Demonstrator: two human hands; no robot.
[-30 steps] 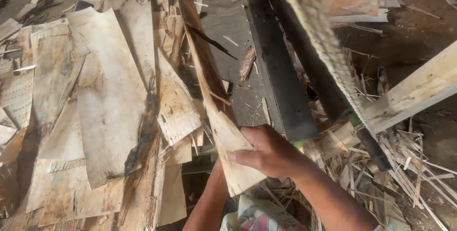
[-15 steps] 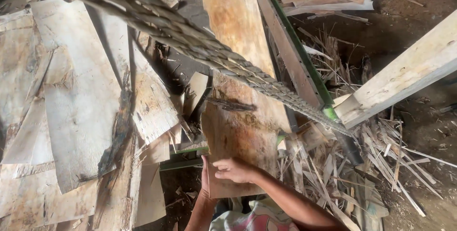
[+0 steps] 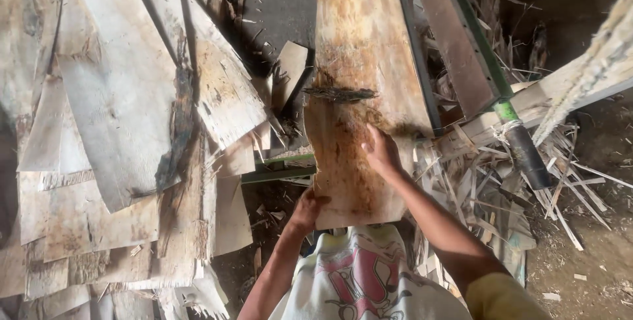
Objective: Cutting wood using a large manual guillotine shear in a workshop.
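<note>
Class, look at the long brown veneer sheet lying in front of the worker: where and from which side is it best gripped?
Probably the near end of the veneer sheet, from the worker's side: it is thin, lies flat, and its left edge hangs free where the left hand holds it; the right hand presses on top.

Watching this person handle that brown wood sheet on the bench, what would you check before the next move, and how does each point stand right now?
1. Left hand grips the near corner of the veneer sheet: ok.
2. Right hand rests flat on the sheet: ok.
3. Sheet lies flat along the green-edged rail: cannot tell.
4. Dark splintered crack across the sheet: not ok.
5. Veneer pile apart from the sheet: ok.
6. Scrap strips crowd the right side: not ok.
</note>
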